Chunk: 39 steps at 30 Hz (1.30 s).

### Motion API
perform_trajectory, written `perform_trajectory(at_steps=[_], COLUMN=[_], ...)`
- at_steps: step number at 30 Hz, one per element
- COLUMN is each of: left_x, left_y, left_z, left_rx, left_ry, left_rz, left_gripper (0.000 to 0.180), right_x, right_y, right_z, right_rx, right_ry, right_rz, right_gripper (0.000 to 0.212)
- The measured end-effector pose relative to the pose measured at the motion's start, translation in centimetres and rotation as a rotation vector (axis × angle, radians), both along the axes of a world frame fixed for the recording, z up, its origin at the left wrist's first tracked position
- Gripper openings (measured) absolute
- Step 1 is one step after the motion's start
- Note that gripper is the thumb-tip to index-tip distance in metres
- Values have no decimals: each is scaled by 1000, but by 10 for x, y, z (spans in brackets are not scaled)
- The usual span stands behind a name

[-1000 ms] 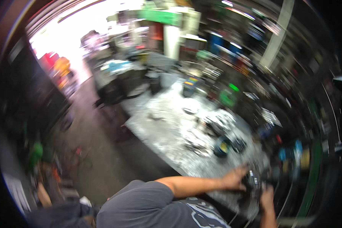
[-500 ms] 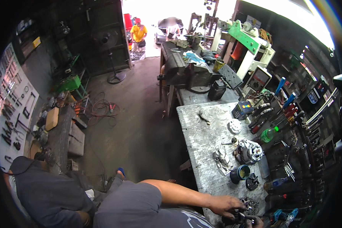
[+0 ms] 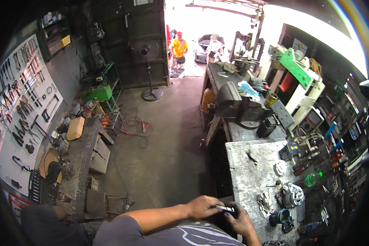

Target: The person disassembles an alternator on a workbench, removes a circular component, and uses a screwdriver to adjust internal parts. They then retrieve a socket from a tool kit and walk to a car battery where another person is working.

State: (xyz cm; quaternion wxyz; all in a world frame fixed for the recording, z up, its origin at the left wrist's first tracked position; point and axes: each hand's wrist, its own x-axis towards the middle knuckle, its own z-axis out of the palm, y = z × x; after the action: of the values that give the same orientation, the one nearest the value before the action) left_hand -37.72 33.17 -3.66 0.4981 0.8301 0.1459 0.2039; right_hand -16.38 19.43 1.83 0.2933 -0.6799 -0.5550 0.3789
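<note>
My left hand (image 3: 202,207) and my right hand (image 3: 241,224) meet near the lower edge, in front of my grey shirt. Between them is a small black part with a shiny silver strip (image 3: 225,209); its kind is too small to make out. Fingers of both hands are closed on it. To the right lies the scuffed metal-topped bench (image 3: 245,172). An alternator (image 3: 292,194) sits on it, beside a crumpled pale rag (image 3: 265,205). Nearer to me stand a dark open tub (image 3: 279,217) and a small black part (image 3: 288,225).
A bench vise (image 3: 238,102) is mounted farther back. A green plastic bottle (image 3: 311,179) lies by the tools at right. A red cable (image 3: 137,127) coils on the floor near a fan (image 3: 148,74). Someone in dark clothing (image 3: 49,223) is close at lower left.
My hands have come up and left, off the bench, with the small part between them. My view has turned left, so the bench sits lower and farther right.
</note>
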Motion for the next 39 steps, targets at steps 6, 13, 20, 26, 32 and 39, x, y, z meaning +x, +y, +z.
perform_trajectory(at_steps=[6, 13, 20, 26, 32, 39], left_x=[-108, -191, -327, -404, -402, -274], left_y=[146, 375, 533, 686, 970, 1413], left_z=[-4, -81, -174, -207, -229, -189], left_rx=[-526, -1159, -1308, -1370, -1202, -386], left_ry=[-268, -986, -519, -614, -268, 281], left_rz=[697, 1065, 1503, 1611, 1574, 922], left_gripper=[17, 22, 11, 23, 21, 40], right_x=[-39, -64, -117, -132, -128, -48], right_y=[173, 400, 710, 953, 1165, 1369], right_z=[-12, -52, -35, -27, -64, -47], right_rx=[38, -142, -52, -62, -93, -125], right_ry=[-100, -70, 112, 128, -165, -36], right_rz=[172, 291, 358, 451, 397, 197], right_gripper=[73, 75, 71, 67, 68, 69])
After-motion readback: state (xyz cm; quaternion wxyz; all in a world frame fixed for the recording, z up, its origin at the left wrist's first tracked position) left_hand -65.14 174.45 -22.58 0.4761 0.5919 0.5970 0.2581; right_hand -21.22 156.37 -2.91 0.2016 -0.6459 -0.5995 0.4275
